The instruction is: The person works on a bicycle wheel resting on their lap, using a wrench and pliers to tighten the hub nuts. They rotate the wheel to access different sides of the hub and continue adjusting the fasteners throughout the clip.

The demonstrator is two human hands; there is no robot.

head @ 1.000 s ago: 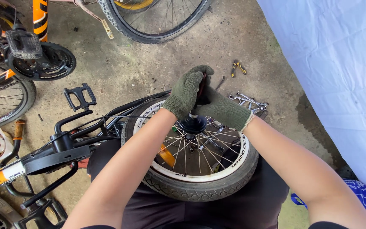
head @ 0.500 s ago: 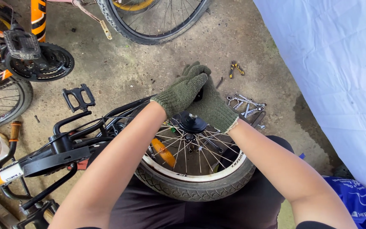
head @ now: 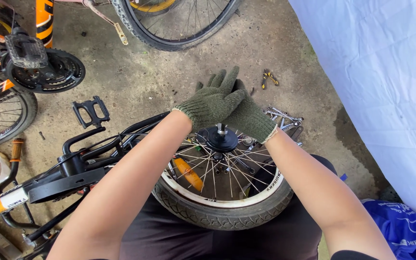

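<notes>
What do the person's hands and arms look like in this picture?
Both the left hand and the right hand wear dark olive-green knitted gloves with ribbed cuffs and a pale edge at the wrist. The forearms are bare, with no sleeves visible.

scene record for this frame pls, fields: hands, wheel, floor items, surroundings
hands: left hand laid over right hand, both in green knit gloves, fingers extended, above the far rim
wheel: small bicycle wheel lying flat on the lap, black hub up, orange reflector in spokes
floor items: wrenches, pliers, loose pedal
surroundings: black bike frame at left, white tarp at right
</notes>
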